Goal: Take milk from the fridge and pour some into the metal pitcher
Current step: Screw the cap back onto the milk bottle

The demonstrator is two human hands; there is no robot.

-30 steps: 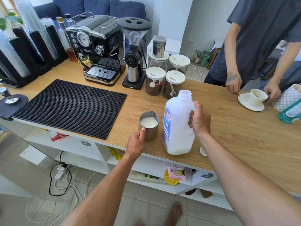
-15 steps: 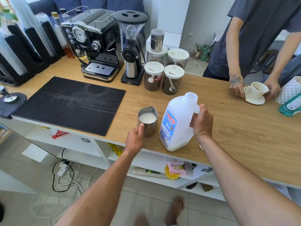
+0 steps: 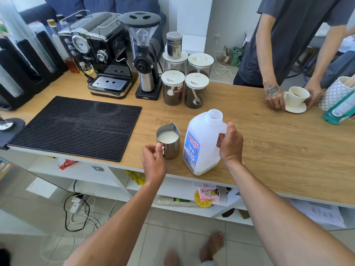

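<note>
A white plastic milk jug (image 3: 199,144) with a blue label stands uncapped on the wooden counter (image 3: 278,146), near its front edge, with a little milk left at the bottom. My right hand (image 3: 229,144) grips its handle. Just left of it stands the small metal pitcher (image 3: 169,141), holding milk. My left hand (image 3: 153,160) is on the pitcher's handle, thumb up by the rim.
A black rubber mat (image 3: 76,125) lies to the left. Behind are an espresso machine (image 3: 99,54), a grinder (image 3: 144,54) and several coffee jars (image 3: 172,89). At the far right another person's hands hold a white cup (image 3: 295,96) on a saucer, next to a teal bottle (image 3: 338,110).
The jug has tilted slightly and shifted a little right in my right hand. The other person has lifted the cup off the counter. My view has shifted closer.
</note>
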